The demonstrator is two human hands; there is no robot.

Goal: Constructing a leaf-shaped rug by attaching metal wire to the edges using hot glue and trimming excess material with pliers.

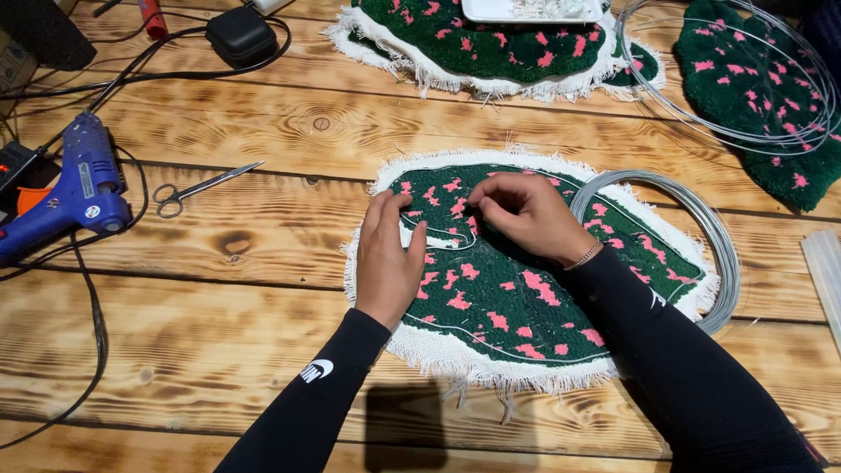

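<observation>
My left hand (385,258) and right hand (526,215) are resting on the tufted rug piece (526,298) on the bench (219,333); scissors (200,187) and glue gun (74,188) are lying to its left, a wire coil (714,241) to its right.

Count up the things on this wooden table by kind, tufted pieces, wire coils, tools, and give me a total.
Green and pink tufted pieces: 3
Wire coils: 2
Blue glue gun: 1
Scissors: 1
Total: 7
Both hands, left and right, rest on the nearest tufted piece.

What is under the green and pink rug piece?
The wooden table lies under the rug piece, and part of a wire coil too. The rest is covered.
</observation>
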